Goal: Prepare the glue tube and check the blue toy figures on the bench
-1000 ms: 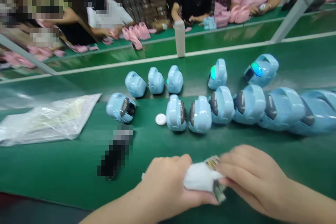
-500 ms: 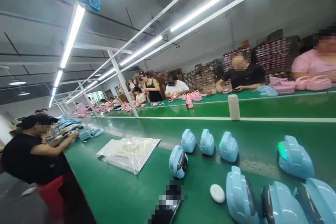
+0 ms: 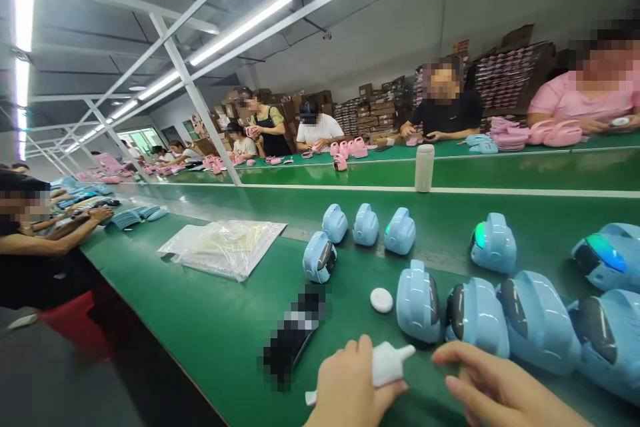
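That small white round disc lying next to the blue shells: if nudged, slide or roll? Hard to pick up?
The white disc lies flat on the green belt, so a nudge would probably slide it, not roll it. It looks smooth and low, so likely awkward to pinch from above. It seems small and probably light, beside the blue shell.

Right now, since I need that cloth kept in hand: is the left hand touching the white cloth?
Touching. The head view shows the left hand closed around the white cloth, whose tip pokes out beside the fingers.

My left hand (image 3: 350, 383) holds a cloth (image 3: 387, 363); my right hand (image 3: 500, 390) is beside it. Toys (image 3: 475, 313) lie behind, a bag (image 3: 225, 250) far left.
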`<state>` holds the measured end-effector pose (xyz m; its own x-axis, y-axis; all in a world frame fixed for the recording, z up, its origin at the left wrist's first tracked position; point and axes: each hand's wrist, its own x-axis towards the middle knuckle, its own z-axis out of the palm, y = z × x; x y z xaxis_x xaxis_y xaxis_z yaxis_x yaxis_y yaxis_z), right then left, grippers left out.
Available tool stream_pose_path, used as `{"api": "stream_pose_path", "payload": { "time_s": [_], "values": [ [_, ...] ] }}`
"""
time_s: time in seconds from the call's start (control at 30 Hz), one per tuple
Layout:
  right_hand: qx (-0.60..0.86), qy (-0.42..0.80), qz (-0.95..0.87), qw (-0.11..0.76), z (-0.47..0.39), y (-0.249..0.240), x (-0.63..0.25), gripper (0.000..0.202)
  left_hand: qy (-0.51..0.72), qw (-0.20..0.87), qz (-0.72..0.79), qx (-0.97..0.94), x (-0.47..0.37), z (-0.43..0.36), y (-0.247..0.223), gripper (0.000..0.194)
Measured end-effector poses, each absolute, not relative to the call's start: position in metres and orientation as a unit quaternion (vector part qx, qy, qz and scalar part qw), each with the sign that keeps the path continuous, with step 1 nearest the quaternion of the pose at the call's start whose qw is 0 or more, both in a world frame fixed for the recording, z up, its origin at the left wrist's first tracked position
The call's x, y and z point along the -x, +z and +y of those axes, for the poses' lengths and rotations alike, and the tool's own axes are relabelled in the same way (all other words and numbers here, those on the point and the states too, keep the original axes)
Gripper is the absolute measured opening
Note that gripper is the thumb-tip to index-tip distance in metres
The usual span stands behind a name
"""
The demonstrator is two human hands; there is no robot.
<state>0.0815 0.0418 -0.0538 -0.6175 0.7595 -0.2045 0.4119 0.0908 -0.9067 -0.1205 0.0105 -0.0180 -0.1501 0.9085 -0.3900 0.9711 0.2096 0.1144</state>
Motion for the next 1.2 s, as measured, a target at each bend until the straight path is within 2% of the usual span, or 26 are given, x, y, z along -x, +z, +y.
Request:
{"api": "stream_pose_path", "payload": {
  "time_s": [0.1, 0.2, 0.27, 0.33, 0.4, 0.43, 0.5, 0.53, 0.6, 0.67, 0.73, 0.8, 0.93, 1.03, 1.2],
  "values": [
    [0.405, 0.501, -0.747, 0.163, 0.055, -0.034, -0.092, 0.064, -0.078, 0.144, 0.781, -0.603, 0.133, 0.008, -0.039, 0.04],
    [0.396, 0.463, -0.767, 0.204, 0.079, -0.012, -0.092, 0.06, -0.075, 0.119, 0.777, -0.614, 0.141, 0.007, -0.059, 0.043],
    [0.42, 0.41, -0.771, 0.247, 0.103, 0.002, -0.087, 0.056, -0.08, 0.152, 0.762, -0.625, 0.148, 0.005, -0.06, 0.054],
    [0.468, 0.365, -0.763, 0.256, 0.133, 0.013, -0.078, 0.049, -0.066, 0.22, 0.721, -0.654, 0.163, 0.007, -0.05, 0.056],
    [0.515, 0.342, -0.752, 0.229, 0.168, 0.017, -0.066, 0.037, 0.019, 0.271, 0.669, -0.692, 0.188, 0.018, -0.032, 0.039],
    [0.526, 0.326, -0.754, 0.221, 0.186, 0.017, -0.059, 0.03, 0.095, 0.263, 0.653, -0.704, 0.204, 0.031, -0.022, 0.03],
    [0.541, 0.28, -0.766, 0.207, 0.219, 0.013, -0.045, 0.017, 0.224, 0.186, 0.654, -0.698, 0.239, 0.071, -0.004, 0.034],
    [0.55, 0.255, -0.772, 0.192, 0.233, 0.01, -0.037, 0.015, 0.249, 0.124, 0.668, -0.69, 0.256, 0.097, 0.001, 0.037],
    [0.574, 0.21, -0.776, 0.156, 0.256, 0.004, -0.023, 0.017, 0.232, 0.008, 0.688, -0.687, 0.287, 0.155, 0.005, 0.038],
    [0.597, 0.176, -0.773, 0.123, 0.272, 0.0, -0.007, 0.014, 0.204, -0.034, 0.683, -0.701, 0.307, 0.211, 0.002, 0.039],
    [0.616, 0.148, -0.766, 0.108, 0.283, -0.001, 0.01, 0.017, 0.144, -0.061, 0.647, -0.746, 0.317, 0.255, -0.005, 0.056],
    [0.627, 0.127, -0.762, 0.103, 0.29, 0.0, 0.032, 0.026, 0.076, -0.084, 0.587, -0.801, 0.319, 0.284, -0.009, 0.064],
    [0.638, 0.136, -0.753, 0.084, 0.303, -0.003, 0.081, 0.047, -0.004, -0.136, 0.503, -0.854, 0.315, 0.311, -0.005, 0.046],
    [0.65, 0.169, -0.738, 0.075, 0.312, -0.012, 0.11, 0.053, -0.04, -0.158, 0.45, -0.878, 0.31, 0.316, 0.001, 0.04],
    [0.651, 0.265, -0.707, 0.077, 0.317, -0.017, 0.12, 0.032, -0.056, -0.156, 0.409, -0.897, 0.295, 0.311, -0.002, 0.029]
  ]
}}
